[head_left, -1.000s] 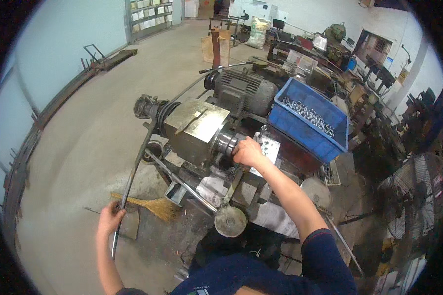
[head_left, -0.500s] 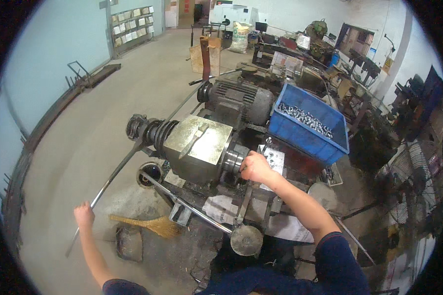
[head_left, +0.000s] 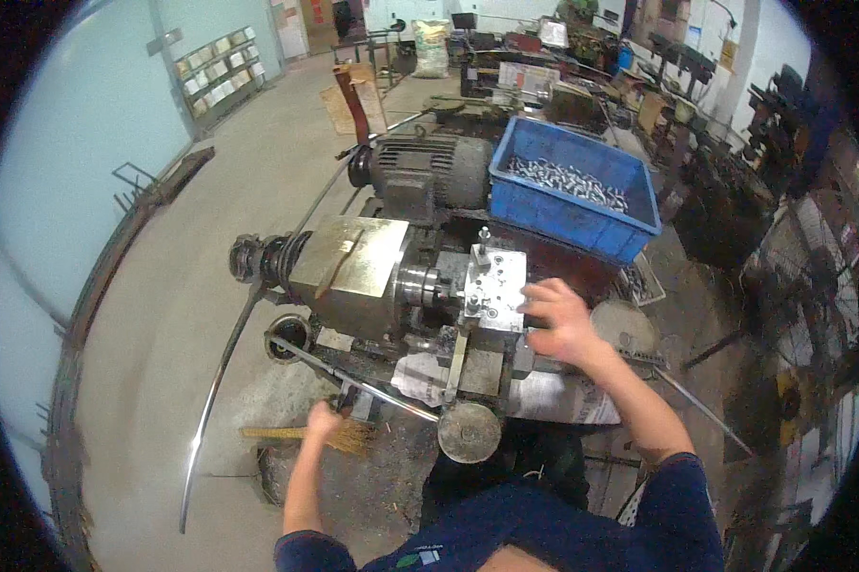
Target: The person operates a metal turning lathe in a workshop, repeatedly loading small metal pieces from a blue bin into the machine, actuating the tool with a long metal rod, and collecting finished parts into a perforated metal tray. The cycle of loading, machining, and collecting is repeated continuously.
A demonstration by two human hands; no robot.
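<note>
A small lathe stands before me, with a box-shaped headstock (head_left: 348, 267) and a shiny round chuck (head_left: 418, 286) on its right side. Right of the chuck is a bright metal tool block (head_left: 496, 291) with bolts on top. My right hand (head_left: 565, 326) is at the block's right edge, fingers spread and holding nothing visible. My left hand (head_left: 325, 419) is low on the left, above a straw broom (head_left: 272, 433) and beside a small metal bracket; its fingers are too unclear to read. A long metal rod (head_left: 212, 405) slants down from the headstock's left end, apart from both hands.
Behind the lathe, a blue crate (head_left: 572, 229) holds many small metal parts, next to a motor (head_left: 429, 172). A second rod (head_left: 382, 396) ends near a round metal disc (head_left: 469, 432) in front of me. Another round plate (head_left: 625, 329) lies to the right.
My left hand has let go of the long rod and moved right, toward the bracket. My right hand has left the chuck for the tool block's right side and spread its fingers. The view has shifted.
</note>
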